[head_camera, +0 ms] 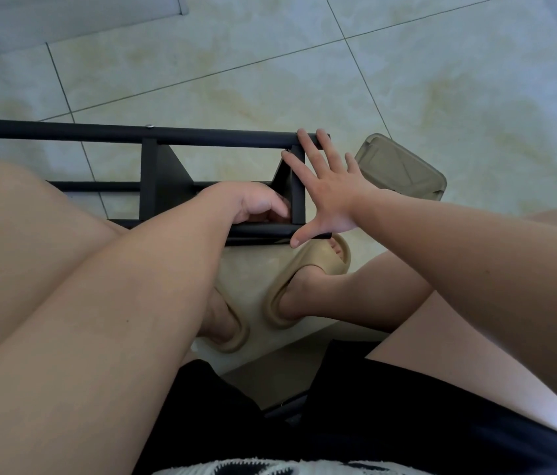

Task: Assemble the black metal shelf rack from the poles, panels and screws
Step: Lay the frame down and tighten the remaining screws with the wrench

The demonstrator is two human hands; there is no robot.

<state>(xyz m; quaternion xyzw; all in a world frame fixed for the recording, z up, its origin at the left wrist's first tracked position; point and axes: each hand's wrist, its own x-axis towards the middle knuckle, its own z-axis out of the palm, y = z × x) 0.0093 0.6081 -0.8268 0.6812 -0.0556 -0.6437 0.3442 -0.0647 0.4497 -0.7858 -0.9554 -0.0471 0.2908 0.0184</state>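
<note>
Black shorts (373, 426) fill the bottom of the frame. At centre, the black rack (148, 173) lies on its side on the tiled floor (270, 80). Right grip (328, 197) — fingers straight and spread wide — presses on the end panel (298, 207) and the top pole (219, 140). Left grip (256, 204) is curled inside the rack, beside that panel — I cannot tell if it holds anything.

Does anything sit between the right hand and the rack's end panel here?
Nothing visible does. The right hand is spread with straight fingers, already touching the end panel and the upper pole. The left hand curls in at the panel's inner side; what it holds, if anything, is hidden.
</note>
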